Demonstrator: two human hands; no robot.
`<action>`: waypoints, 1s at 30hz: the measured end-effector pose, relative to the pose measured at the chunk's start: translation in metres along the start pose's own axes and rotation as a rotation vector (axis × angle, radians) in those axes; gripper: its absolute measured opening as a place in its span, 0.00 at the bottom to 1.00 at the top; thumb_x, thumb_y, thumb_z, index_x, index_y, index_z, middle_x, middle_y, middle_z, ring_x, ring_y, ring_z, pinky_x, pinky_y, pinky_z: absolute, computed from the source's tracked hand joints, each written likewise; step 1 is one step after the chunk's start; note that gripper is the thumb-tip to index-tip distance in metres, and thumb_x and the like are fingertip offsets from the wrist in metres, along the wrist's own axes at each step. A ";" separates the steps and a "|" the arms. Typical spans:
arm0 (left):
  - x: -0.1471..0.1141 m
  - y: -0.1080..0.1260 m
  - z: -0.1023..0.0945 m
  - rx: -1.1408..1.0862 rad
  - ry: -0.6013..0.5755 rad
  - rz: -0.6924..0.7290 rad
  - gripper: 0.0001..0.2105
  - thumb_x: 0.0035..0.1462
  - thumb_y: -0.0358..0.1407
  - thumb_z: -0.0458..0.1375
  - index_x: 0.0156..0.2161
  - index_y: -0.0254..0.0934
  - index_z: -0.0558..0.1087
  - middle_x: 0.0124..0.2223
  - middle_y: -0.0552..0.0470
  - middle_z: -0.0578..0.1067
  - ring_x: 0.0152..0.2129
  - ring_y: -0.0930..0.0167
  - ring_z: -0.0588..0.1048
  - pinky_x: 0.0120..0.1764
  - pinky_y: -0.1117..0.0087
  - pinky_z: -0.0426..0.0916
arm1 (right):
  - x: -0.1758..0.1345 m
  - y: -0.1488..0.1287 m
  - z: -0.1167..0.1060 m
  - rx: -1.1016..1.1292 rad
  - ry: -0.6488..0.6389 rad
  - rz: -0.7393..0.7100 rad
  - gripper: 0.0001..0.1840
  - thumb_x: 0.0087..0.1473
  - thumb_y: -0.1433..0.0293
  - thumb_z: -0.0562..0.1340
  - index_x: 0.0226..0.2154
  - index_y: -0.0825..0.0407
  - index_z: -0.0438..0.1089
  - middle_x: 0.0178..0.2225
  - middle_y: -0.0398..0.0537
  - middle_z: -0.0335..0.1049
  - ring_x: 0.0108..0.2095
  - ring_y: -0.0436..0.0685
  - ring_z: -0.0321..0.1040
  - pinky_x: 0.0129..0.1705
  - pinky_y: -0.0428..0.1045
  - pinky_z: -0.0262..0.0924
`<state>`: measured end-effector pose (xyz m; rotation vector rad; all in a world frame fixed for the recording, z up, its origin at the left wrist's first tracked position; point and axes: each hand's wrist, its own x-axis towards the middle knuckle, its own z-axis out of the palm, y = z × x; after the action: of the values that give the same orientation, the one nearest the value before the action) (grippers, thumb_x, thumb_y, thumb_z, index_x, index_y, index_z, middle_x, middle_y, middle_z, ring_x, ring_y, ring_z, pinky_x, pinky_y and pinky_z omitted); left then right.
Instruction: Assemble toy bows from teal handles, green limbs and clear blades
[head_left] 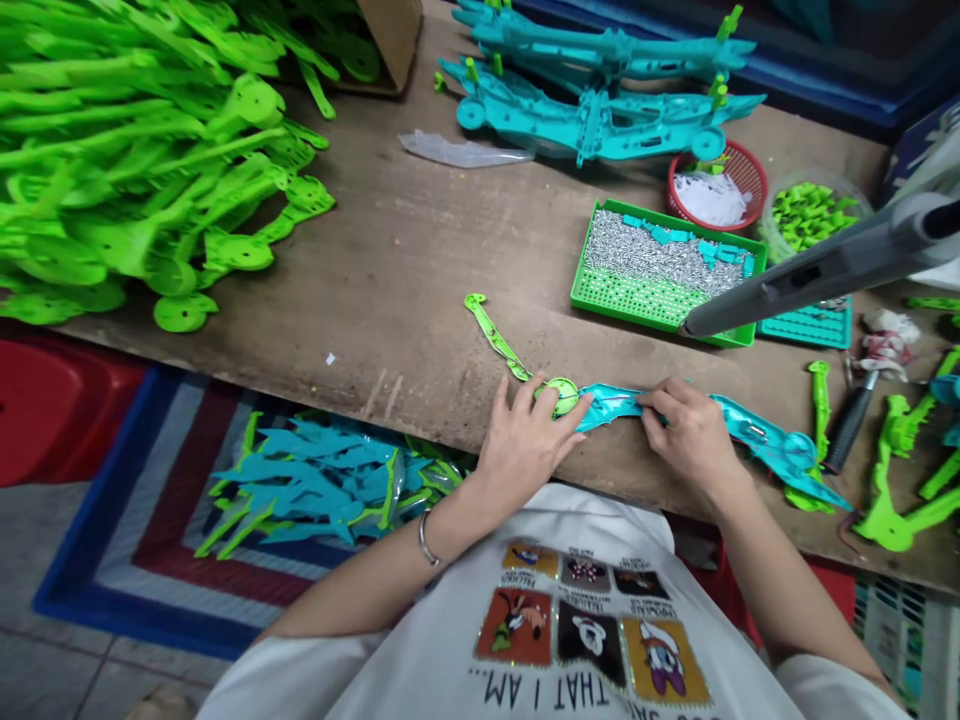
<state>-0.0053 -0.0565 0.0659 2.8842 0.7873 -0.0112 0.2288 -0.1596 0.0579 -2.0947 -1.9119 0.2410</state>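
Note:
A long turquoise plastic part (765, 440) lies along the front edge of the table, with a green plastic arm (491, 335) at its left end. My left hand (525, 430) rests with fingers spread over the round end of the green arm and the tip of the turquoise part. My right hand (686, 425) is closed over the middle of the turquoise part, thumb and fingertips pinched together there. Whether a small piece sits in that pinch is hidden.
Green parts (150, 160) are heaped at the left. Behind stand turquoise assemblies (592, 120), a red basket (757, 175) and a green tray (637, 310) of screws. A grey electric screwdriver (825, 265) hangs at the right. Bagged parts (322, 480) fill a blue crate (82, 560) below.

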 end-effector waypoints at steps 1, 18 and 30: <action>0.000 0.001 0.001 -0.003 0.002 -0.002 0.25 0.67 0.45 0.56 0.68 0.51 0.63 0.57 0.40 0.71 0.62 0.49 0.64 0.63 0.37 0.56 | 0.000 -0.001 -0.001 -0.027 -0.026 -0.004 0.11 0.60 0.76 0.59 0.38 0.53 0.78 0.34 0.51 0.74 0.35 0.57 0.72 0.38 0.51 0.64; 0.186 -0.208 -0.046 0.014 0.274 -0.337 0.12 0.71 0.27 0.47 0.55 0.30 0.68 0.52 0.47 0.74 0.50 0.68 0.63 0.56 0.60 0.58 | -0.006 0.002 0.006 0.051 0.054 -0.036 0.10 0.62 0.76 0.58 0.39 0.53 0.75 0.35 0.51 0.71 0.37 0.58 0.71 0.41 0.52 0.68; 0.146 -0.216 -0.044 -0.235 0.306 -0.324 0.17 0.63 0.29 0.55 0.56 0.22 0.67 0.54 0.39 0.73 0.60 0.54 0.67 0.63 0.48 0.58 | -0.008 0.005 0.006 0.088 0.071 -0.041 0.09 0.60 0.75 0.59 0.39 0.52 0.74 0.36 0.50 0.73 0.38 0.59 0.73 0.43 0.54 0.70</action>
<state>0.0104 0.2072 0.0717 2.5387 1.2115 0.4619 0.2312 -0.1671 0.0503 -1.9789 -1.8663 0.2348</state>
